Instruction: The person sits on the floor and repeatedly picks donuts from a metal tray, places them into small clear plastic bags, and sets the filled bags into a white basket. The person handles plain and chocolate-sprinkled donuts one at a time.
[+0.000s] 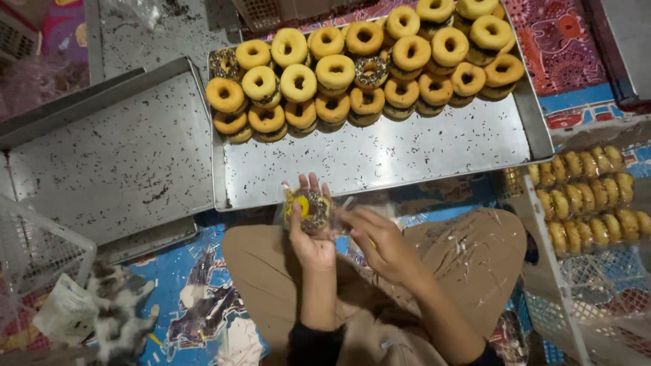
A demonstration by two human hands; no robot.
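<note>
My left hand (310,237) holds up a sprinkle-covered doughnut (308,209) inside a clear plastic wrapper, fingers curled behind it. My right hand (374,240) sits just to its right, fingertips pinching the edge of the wrapper (342,207). Both hands hover over my lap, right at the near edge of a large metal tray (380,159). Several plain and chocolate-sprinkled doughnuts (366,64) lie stacked along the tray's far half.
An empty metal tray (108,163) dotted with sprinkles lies at the left. A white wire basket (583,203) at the right holds rows of wrapped doughnuts. Another wire basket (37,254) and a cat (119,315) are at the lower left, on a patterned mat (196,298).
</note>
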